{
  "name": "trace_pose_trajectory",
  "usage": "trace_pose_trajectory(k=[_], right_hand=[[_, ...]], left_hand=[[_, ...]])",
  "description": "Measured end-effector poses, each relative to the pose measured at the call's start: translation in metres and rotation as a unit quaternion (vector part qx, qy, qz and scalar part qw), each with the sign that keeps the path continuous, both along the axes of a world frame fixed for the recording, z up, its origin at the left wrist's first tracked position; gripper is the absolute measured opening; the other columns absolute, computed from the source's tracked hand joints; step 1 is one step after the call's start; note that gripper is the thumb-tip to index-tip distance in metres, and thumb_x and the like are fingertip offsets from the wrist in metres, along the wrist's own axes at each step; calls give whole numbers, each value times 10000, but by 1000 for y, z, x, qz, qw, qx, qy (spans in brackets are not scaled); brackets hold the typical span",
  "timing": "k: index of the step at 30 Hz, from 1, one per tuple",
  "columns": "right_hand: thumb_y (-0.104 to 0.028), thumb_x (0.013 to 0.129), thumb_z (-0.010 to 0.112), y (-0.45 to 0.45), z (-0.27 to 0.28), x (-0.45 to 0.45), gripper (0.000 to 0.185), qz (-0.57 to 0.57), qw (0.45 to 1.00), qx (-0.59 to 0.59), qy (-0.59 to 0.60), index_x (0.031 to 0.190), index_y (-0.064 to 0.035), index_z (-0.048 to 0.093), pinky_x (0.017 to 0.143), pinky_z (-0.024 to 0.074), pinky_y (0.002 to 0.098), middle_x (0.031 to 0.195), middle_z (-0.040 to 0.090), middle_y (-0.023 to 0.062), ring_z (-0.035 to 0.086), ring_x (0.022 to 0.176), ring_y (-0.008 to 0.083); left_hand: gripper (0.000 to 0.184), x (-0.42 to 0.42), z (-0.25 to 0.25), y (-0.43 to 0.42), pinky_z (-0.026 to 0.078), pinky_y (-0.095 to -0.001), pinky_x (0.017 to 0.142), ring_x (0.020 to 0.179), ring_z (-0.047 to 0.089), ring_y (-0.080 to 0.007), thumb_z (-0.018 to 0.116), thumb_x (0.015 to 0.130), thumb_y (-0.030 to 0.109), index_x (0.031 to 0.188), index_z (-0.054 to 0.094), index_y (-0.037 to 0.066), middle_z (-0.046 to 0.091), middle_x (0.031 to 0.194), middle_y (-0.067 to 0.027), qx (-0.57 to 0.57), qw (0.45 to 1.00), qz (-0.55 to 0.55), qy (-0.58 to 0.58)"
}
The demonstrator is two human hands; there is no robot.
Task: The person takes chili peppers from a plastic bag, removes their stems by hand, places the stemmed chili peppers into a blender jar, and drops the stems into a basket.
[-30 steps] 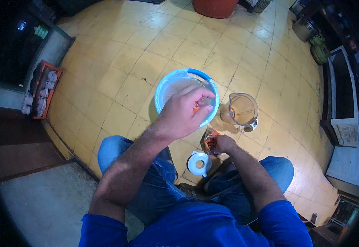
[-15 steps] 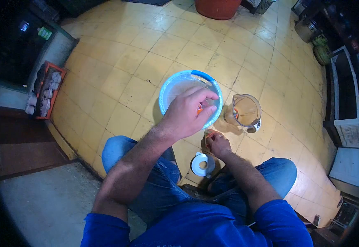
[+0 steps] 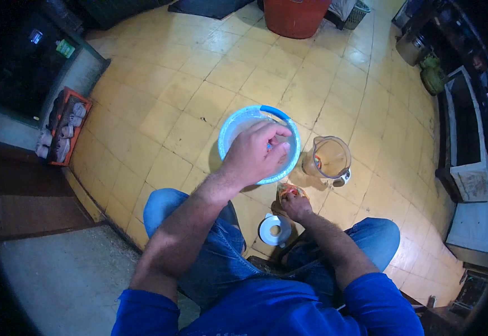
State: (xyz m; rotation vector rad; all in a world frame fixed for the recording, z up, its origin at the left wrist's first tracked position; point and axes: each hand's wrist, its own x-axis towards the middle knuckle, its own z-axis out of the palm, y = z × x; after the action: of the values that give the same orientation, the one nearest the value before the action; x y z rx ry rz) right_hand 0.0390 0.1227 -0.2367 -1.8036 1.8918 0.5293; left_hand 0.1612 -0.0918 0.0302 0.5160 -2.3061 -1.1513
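Observation:
My left hand (image 3: 257, 150) hangs over a light blue basin (image 3: 230, 119) with a darker blue handle. Its fingers are curled in, and a speck of colour shows between fingers and thumb; what it is, I cannot make out. Low by the floor, my right hand (image 3: 296, 207) has its fingers closed at a small plastic bag (image 3: 284, 190) with red and orange contents. To the right of the basin stands a see-through brownish jug (image 3: 329, 152) with small coloured pieces at its bottom. A white ring-shaped lid (image 3: 267, 226) lies on the floor near my legs.
Yellow tiles (image 3: 171, 131) cover the floor. An orange rack (image 3: 80, 124) with shoes stands at the left wall. At the back is a large red tub (image 3: 295, 17); a green gas cylinder (image 3: 433, 78) and a white cabinet (image 3: 471, 179) line the right side.
The view has tilted up slightly. My right hand has shifted a little on the bag, so more of its red contents shows. The left hand stays over the basin.

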Motion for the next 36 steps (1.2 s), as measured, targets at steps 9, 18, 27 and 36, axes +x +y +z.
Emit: trace_pose_trajectory(k=[9, 18, 27, 36], right_hand=[[-187, 803, 611, -10, 29, -42, 229, -75, 990, 10, -115, 984, -69, 689, 757, 558, 455, 929, 699, 187, 689, 863, 336], [-153, 791, 751, -23, 124, -77, 151, -207, 929, -35, -306, 892, -57, 694, 648, 524, 309, 823, 708, 81, 665, 708, 170], [-110, 873, 715, -24, 257, -70, 149, -386, 630, -309, -599, 963, 1, 673, 660, 515, 251, 825, 676, 42, 614, 732, 99], [-115, 783, 740, -31, 249, -35, 274, -53, 802, -502, -318, 1052, -92, 698, 809, 483, 403, 1027, 684, 98, 631, 908, 293]], left_hand=[[185, 1, 0, 1, 563, -309, 757, 854, 693, -208, 652, 865, 94, 1027, 641, 6, 670, 987, -124, 19, 1000, 7, 16], [171, 6, -4, 8, 549, -293, 753, 845, 680, -164, 645, 892, 96, 1043, 642, 16, 677, 974, -106, 68, 997, 15, 15], [563, -6, -25, 84, 473, -378, 945, 1153, 542, -224, 472, 991, 481, 1368, 408, 69, 508, 1303, -128, 692, 711, 1, 127], [488, -25, -35, 90, 380, -428, 1066, 1280, 454, -254, 413, 1035, 331, 1409, 356, 21, 458, 1370, -159, 700, 679, -11, 221]])
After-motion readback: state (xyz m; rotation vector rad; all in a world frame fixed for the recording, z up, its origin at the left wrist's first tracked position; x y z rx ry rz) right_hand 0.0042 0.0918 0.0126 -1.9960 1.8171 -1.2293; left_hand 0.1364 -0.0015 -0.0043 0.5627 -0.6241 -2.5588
